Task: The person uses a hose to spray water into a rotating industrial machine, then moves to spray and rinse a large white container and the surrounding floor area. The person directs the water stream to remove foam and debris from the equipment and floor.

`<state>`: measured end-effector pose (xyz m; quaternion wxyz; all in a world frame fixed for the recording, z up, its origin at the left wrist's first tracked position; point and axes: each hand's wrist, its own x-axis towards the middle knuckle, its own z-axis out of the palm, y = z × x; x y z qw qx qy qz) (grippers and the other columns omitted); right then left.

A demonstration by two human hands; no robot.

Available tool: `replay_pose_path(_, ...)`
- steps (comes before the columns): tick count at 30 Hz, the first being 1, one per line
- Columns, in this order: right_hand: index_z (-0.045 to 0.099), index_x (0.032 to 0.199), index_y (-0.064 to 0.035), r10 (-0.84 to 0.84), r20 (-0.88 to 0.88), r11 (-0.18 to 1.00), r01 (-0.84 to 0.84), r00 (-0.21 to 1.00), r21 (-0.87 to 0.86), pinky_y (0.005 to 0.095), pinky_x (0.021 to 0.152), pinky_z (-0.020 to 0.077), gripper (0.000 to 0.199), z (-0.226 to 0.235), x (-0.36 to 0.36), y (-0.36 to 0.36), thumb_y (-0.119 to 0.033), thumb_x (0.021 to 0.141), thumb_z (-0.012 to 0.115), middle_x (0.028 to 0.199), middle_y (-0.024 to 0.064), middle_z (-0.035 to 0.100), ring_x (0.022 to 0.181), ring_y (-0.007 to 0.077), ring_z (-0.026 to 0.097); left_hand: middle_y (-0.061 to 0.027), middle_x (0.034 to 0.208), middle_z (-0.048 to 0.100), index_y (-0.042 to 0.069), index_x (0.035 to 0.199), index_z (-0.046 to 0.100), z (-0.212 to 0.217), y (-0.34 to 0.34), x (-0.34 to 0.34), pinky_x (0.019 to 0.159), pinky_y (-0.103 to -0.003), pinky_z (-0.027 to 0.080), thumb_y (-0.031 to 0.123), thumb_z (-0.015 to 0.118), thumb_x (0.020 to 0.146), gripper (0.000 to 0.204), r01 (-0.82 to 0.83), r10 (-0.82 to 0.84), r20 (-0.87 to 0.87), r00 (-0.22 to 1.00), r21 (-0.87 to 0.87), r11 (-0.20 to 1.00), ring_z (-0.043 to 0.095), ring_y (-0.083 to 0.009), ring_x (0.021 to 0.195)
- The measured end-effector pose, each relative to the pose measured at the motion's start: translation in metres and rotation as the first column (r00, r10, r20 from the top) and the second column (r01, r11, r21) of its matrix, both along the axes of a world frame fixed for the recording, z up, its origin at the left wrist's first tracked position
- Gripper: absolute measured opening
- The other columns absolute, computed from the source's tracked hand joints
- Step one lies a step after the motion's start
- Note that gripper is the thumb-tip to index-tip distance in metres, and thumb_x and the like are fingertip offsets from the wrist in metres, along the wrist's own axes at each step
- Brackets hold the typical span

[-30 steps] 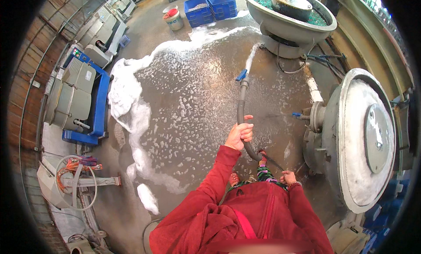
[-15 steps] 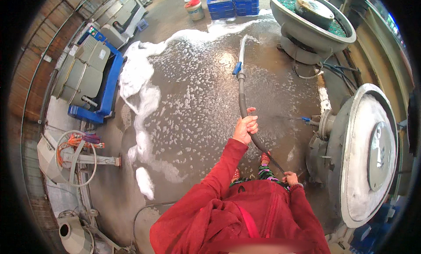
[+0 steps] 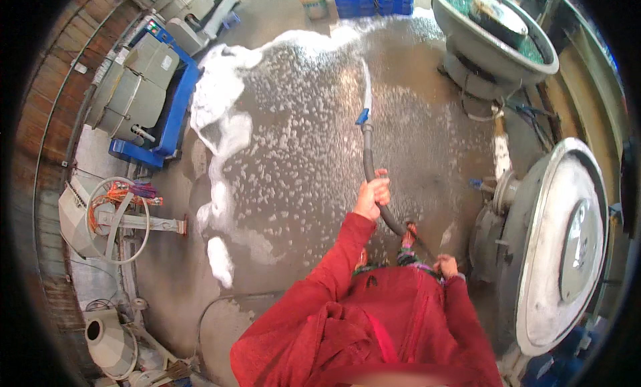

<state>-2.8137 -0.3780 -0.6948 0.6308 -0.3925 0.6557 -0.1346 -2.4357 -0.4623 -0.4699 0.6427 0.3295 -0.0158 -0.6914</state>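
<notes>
My left hand is closed round a dark grey hose, held out in front of me. At the hose's far end sits a valve with a blue lever, and a white jet of water shoots forward from it. The hose curves back past my feet toward my right hand, which is closed on its thinner, blurred rear part beside my right thigh. Wet floor lies ahead, speckled with foam bits. Thick white foam lines its far and left sides.
At right stand a large round grey machine with a pale lid and a grey bowl machine holding green pieces. Blue crates and a bucket are at the back. A blue-framed machine and a handwheel stand left.
The view has shifted, so the crates and bucket sit higher in the picture. The water jet points slightly more to the left. Both hands keep their hold on the hose.
</notes>
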Motion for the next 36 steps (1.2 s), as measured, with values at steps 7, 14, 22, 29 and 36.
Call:
replay_pose_path(7,0.054,0.105,0.0017,0.004,-0.052,0.997,0.0,0.999,0.077,0.0271,0.045,0.0434,0.026,-0.004,-0.004,0.006,-0.009,0.085,0.042,0.066,0.0101,0.06,0.049,0.0154,0.054,0.0093,0.049,0.029,0.01,0.098,0.051,-0.053,0.033,0.013,0.038,-0.02,0.025,0.006,0.058,0.079,0.021,-0.112,0.116,-0.02,0.993,0.152,0.982,0.028,-0.0024,0.038)
replay_pose_path(14,0.052,0.104,-0.0021,-0.019,0.035,0.992,0.015,0.999,0.123,0.028,0.045,0.0434,0.023,-0.06,-0.027,0.005,-0.007,0.083,0.042,0.064,0.0092,0.059,0.05,0.0169,0.054,0.0099,0.048,0.026,0.014,0.098,0.05,-0.093,0.057,0.027,0.039,-0.02,0.023,0.006,0.053,0.078,0.022,-0.362,0.346,0.116,0.931,0.183,0.914,0.026,-0.0023,0.038)
replay_pose_path(22,0.048,0.111,0.0021,0.017,0.093,0.98,-0.035,0.996,0.196,0.0292,0.047,0.046,0.037,-0.11,-0.046,-0.002,0.003,0.076,0.036,0.067,0.0119,0.06,0.051,0.0183,0.055,0.0096,0.048,0.022,0.014,0.096,0.052,-0.132,0.093,0.015,0.038,-0.021,0.022,0.005,0.053,0.076,0.022,-0.652,0.616,0.213,0.758,0.23,0.722,0.024,-0.0038,0.038)
replay_pose_path(29,0.046,0.112,-0.0005,0.154,0.072,0.95,-0.167,0.985,0.262,0.03,0.048,0.0442,0.036,-0.119,-0.041,-0.03,0.001,0.078,0.036,0.068,0.0106,0.059,0.052,0.0181,0.054,0.0089,0.047,0.024,0.013,0.095,0.053,-0.163,0.112,-0.007,0.038,-0.022,0.022,0.005,0.053,0.075,0.022,-0.74,0.684,0.283,0.672,0.275,0.614,0.024,-0.0043,0.037)
replay_pose_path(36,0.044,0.116,-0.0005,0.212,0.099,0.949,-0.229,0.972,0.216,0.0283,0.046,0.0425,0.037,-0.136,-0.041,-0.045,-0.001,0.08,0.036,0.069,0.0082,0.06,0.052,0.0166,0.054,0.0087,0.048,0.026,0.014,0.092,0.056,-0.166,0.107,-0.033,0.039,-0.022,0.024,0.005,0.055,0.074,0.02,-0.781,0.712,0.323,0.624,0.214,0.587,0.026,-0.0046,0.038)
